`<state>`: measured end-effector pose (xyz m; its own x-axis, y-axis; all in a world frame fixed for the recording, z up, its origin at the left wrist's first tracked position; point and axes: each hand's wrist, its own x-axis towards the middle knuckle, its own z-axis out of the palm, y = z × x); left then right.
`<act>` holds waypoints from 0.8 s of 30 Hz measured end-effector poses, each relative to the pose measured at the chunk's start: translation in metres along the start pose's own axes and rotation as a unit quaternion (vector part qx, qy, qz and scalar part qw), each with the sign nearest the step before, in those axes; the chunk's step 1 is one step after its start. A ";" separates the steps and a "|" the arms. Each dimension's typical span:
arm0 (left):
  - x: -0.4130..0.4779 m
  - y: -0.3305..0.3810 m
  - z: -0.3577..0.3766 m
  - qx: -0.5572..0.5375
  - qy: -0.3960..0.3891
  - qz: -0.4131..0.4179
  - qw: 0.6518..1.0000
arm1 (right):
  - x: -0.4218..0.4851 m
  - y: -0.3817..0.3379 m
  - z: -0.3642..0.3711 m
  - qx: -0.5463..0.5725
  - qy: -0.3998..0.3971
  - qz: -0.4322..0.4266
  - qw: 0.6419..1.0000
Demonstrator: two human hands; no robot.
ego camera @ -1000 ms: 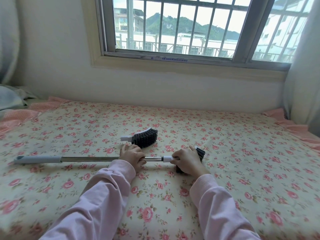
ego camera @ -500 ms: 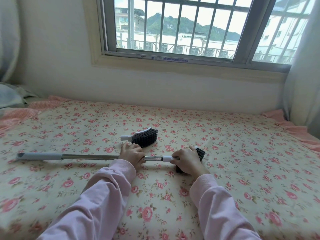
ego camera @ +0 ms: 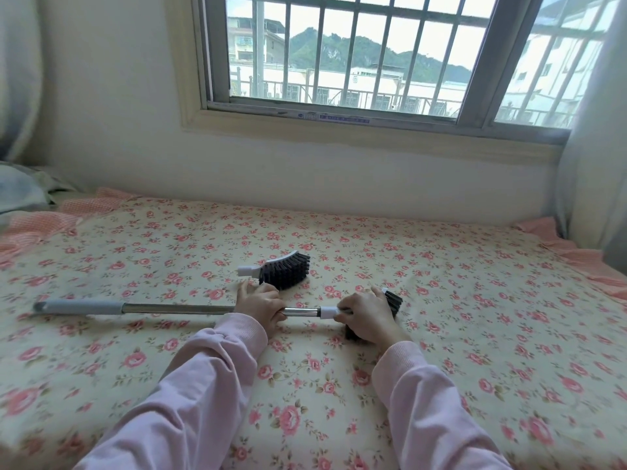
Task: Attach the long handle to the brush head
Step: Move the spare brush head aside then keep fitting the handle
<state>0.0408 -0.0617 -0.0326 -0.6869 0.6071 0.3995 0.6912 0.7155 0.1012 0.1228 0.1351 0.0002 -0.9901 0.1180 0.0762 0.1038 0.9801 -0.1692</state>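
While gripping long handle (ego camera: 176, 309) and brush head (ego camera: 393, 301) on the floral bedsheet (ego camera: 475, 334), both hands low and close together.

Left hand (ego camera: 263, 308) wrapped around the metal shaft, fingers curled shut on it near the white collar (ego camera: 328, 312); grey grip end lying far out to the left, resting on the sheet. Right hand (ego camera: 368, 317) clamped over the dark-bristled brush head, fingers closed across its top, bristles showing past the knuckles at the right. Collar sits between the two hands, touching the right fingers; cannot tell whether the joint is fully seated. Spare brush (ego camera: 281, 271) lying just beyond the left hand, apart from the handle. Pink sleeves (ego camera: 203, 378) reaching up from the bottom edge.
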 end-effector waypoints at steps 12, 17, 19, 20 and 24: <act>0.002 0.003 -0.004 0.019 -0.081 -0.040 0.996 | -0.004 -0.002 -0.002 0.007 0.002 0.005 1.000; -0.002 0.002 -0.006 -0.003 0.001 0.013 1.000 | -0.003 -0.001 -0.001 0.009 0.000 0.003 1.000; -0.004 -0.001 -0.007 0.017 0.014 0.037 0.999 | -0.002 -0.001 -0.001 0.011 -0.001 0.005 1.000; -0.004 -0.001 -0.006 0.009 0.004 0.031 0.999 | -0.002 -0.001 -0.001 0.011 -0.001 0.005 1.000; -0.005 0.000 -0.005 -0.030 -0.015 0.009 0.999 | -0.003 -0.003 -0.002 0.002 -0.006 0.004 1.000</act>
<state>0.0448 -0.0666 -0.0303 -0.6801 0.6300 0.3749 0.7151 0.6828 0.1496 0.1260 0.1320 0.0025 -0.9903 0.1235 0.0633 0.1109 0.9786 -0.1735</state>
